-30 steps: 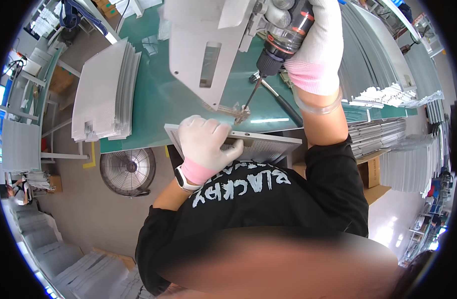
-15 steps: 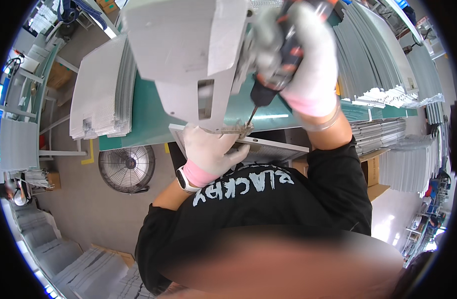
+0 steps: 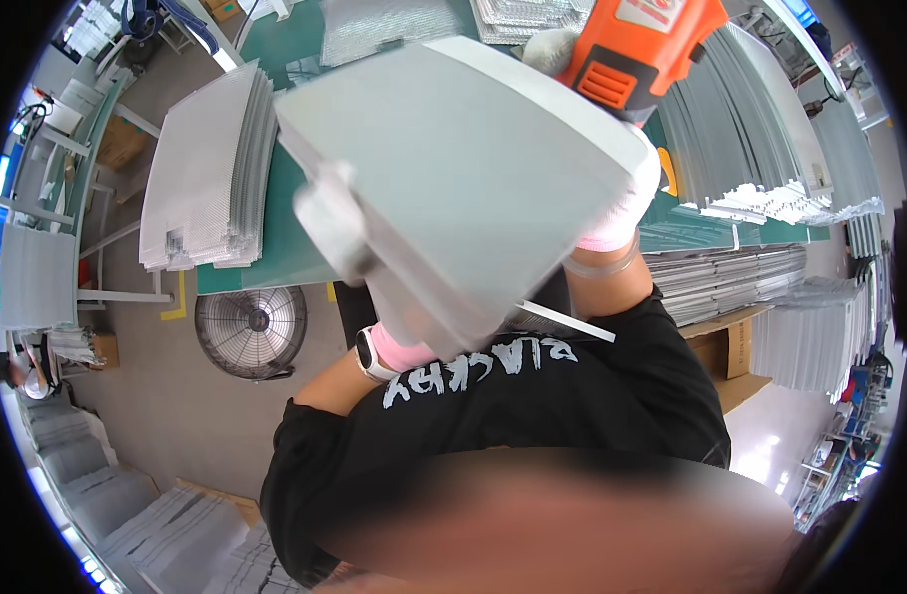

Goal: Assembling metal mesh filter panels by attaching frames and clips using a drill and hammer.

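A large grey sheet-metal housing (image 3: 463, 168) with bent-down sides is tilted in front of me, its broad flat face up. My left hand (image 3: 327, 220), in a white glove with a pink cuff, grips its left edge; the fingers are blurred and the housing covers part of the palm. My right hand (image 3: 626, 208), gloved the same way, is closed round an orange and black power drill (image 3: 617, 64). It is beside the housing's right edge, which hides part of it. The drill's bit is out of sight. A white-edged panel (image 3: 567, 322) lies below the housing, against my shirt.
A green-topped table (image 3: 285, 243) spans the front. Stacks of perforated panels (image 3: 201, 168) stand on its left, more grey panels (image 3: 745, 119) on its right. A yellow object (image 3: 667, 173) lies near the drill. A floor fan (image 3: 250, 332) stands at left, a cardboard box (image 3: 725, 361) at right.
The housing has been turned and tipped, so its broad face now shows. My left hand has shifted up to its left edge. The drill has moved up and away from the housing's lower end.
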### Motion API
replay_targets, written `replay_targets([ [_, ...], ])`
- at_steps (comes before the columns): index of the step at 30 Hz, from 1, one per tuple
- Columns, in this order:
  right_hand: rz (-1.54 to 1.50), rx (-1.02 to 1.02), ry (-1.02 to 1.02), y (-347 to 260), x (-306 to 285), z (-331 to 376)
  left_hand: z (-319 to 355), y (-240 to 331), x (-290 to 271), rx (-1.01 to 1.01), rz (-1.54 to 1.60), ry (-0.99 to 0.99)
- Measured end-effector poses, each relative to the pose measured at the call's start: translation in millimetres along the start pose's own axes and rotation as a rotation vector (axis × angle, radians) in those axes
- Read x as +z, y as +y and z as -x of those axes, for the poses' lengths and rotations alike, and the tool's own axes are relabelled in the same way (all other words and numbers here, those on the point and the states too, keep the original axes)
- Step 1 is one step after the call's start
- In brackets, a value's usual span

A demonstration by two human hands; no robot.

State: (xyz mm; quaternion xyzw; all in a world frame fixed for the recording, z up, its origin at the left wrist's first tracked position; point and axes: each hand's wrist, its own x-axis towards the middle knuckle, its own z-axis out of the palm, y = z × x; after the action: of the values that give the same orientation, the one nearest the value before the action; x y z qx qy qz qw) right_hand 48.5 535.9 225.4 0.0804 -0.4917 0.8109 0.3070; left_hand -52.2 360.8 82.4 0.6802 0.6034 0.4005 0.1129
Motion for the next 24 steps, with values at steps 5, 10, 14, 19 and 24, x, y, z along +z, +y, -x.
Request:
replay_targets([
  [5, -0.035, 0.013, -0.047, 4, -8, 0, 43, -66, 51, -0.082, 0.320, 0.174],
  [10, -0.230, -0.339, 0.884, 0, 28, -36, -24, 14, -22, -0.013, -0.224, 0.079],
  [14, 0.007, -0.383, 0.243, -52, -8, -45, -31, 5, -29, 0.112, -0.422, 0.190],
  [19, 0.652, -0.668, 0.529, -97, -51, -63, -60, -23, -38, 0.049, -0.477, 0.158],
  [24, 1.569, -0.726, 0.334, -162, -107, -57, -119, -150, -54, -0.093, -0.532, 0.317],
])
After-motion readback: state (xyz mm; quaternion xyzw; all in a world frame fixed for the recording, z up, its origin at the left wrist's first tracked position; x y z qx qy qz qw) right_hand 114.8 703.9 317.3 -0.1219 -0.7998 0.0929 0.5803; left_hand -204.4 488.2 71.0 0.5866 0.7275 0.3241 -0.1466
